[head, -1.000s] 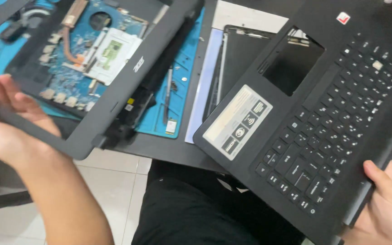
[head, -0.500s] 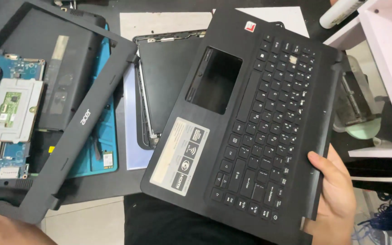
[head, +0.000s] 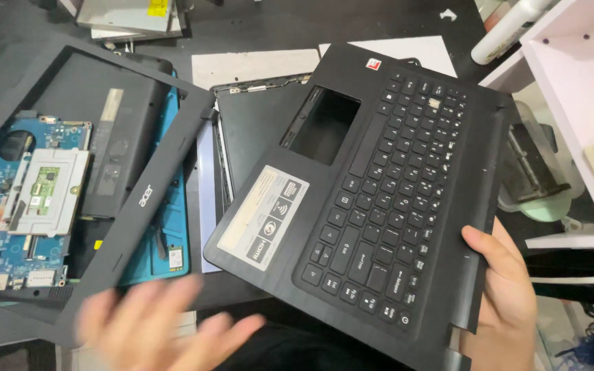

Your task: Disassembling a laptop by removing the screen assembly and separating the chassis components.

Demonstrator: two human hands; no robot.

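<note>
My right hand [head: 507, 295] grips the lower right edge of a black laptop keyboard cover [head: 379, 206], held tilted above the desk, with an empty touchpad cut-out and a pale sticker on its palm rest. My left hand [head: 152, 330] is blurred at the bottom centre, fingers apart, holding nothing, just right of the lower corner of a black screen bezel frame [head: 152, 199]. The bezel lies slanted over an opened laptop base with an exposed blue circuit board [head: 29, 199].
A black lid panel [head: 256, 137] lies on white paper [head: 256, 65] behind the keyboard cover. A blue work mat [head: 173, 240] sits under the base. A white shelf unit [head: 579, 89] stands at the right, and a metal drive [head: 132, 17] rests at the top.
My left hand has let go of the bezel, which now rests on the laptop base, and has swung toward the centre. The view has shifted; the keyboard cover stays in my right hand.
</note>
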